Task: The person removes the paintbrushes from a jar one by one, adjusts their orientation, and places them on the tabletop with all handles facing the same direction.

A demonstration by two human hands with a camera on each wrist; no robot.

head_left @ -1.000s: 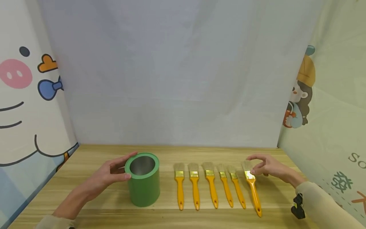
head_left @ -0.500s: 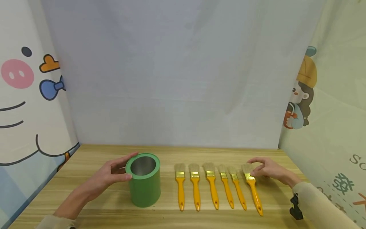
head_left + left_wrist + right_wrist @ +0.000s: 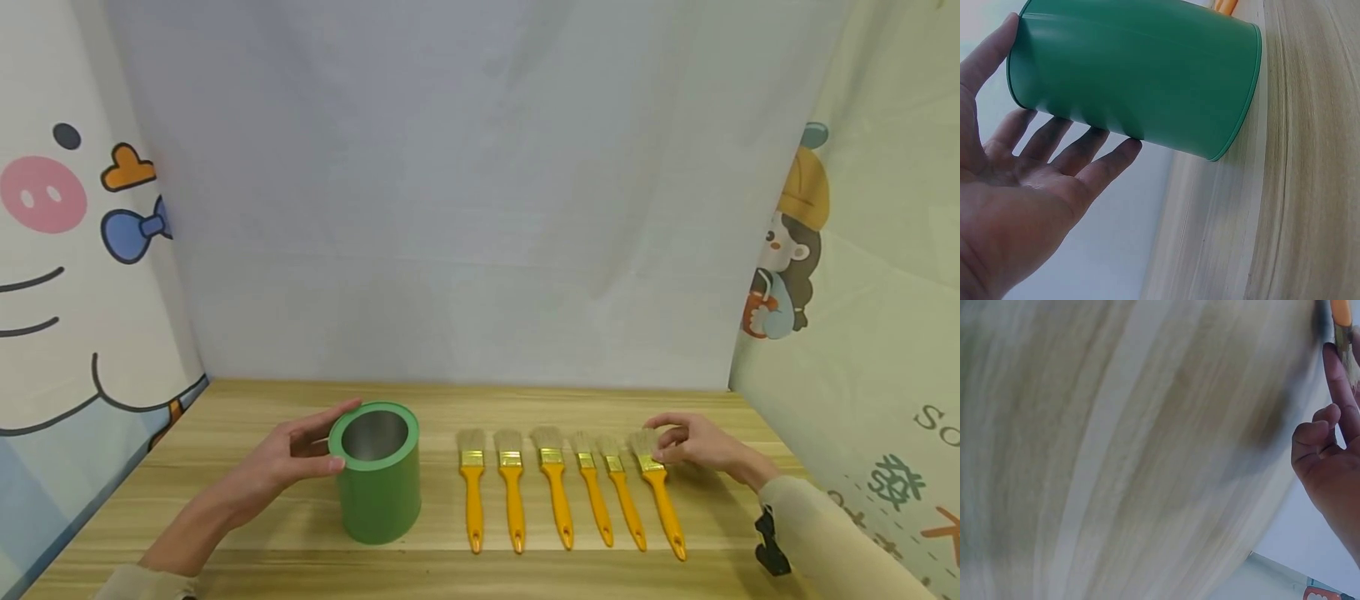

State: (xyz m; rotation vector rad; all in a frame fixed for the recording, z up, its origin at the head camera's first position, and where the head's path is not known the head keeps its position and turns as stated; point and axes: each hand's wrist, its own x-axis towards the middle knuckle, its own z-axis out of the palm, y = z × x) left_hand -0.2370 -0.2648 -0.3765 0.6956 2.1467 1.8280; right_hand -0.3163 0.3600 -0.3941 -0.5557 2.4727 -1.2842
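A green can (image 3: 380, 492) stands upright on the wooden table, its top uncovered. My left hand (image 3: 288, 454) holds it from the left, with the thumb at the near rim and the fingers along the far side. In the left wrist view the fingertips (image 3: 1130, 147) touch the can's wall. My right hand (image 3: 697, 446) pinches the rightmost paintbrush (image 3: 663, 504) near its metal band and bristles, partly covering them. That brush has a yellow handle slanting toward the table's front. Only the brush's end (image 3: 1341, 312) shows in the right wrist view, beside the fingers.
Several more yellow-handled paintbrushes (image 3: 555, 492) lie in a row between the can and the right hand, bristles toward the back. A pale cloth (image 3: 465, 250) hangs behind the wooden table (image 3: 315, 558); printed sheets (image 3: 885, 292) flank it.
My right hand has shifted the rightmost paintbrush slightly left, closer to the row. The left hand and the can have stayed in place.
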